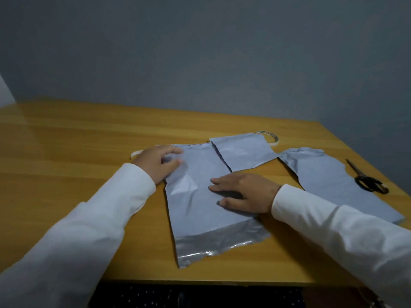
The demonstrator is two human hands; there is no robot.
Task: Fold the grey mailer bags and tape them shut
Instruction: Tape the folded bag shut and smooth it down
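3 grey mailer bags lie on the wooden tabletop (66, 138). The nearest bag (200, 210) is spread flat in front of the person, its shiny adhesive flap (218, 243) at the near edge, unfolded. The left hand (155, 162) rests at the bag's far left corner, fingers loosely bent against the plastic; I cannot tell if they pinch the edge. The right hand (244, 193) lies flat on the middle of the bag, fingers straight, pressing it down and gripping nothing.

A second bag (242, 152) sits just beyond, looking smaller, perhaps already folded, though I see no tape on it. A third bag (329, 174) lies to the right, partly under the right sleeve. The tape roll (270, 137) peeks out behind the second bag, and the scissors (367, 181) rest near the right edge, both untouched.

By my reckoning the job is early: the front bag awaits folding, and no taping shows.
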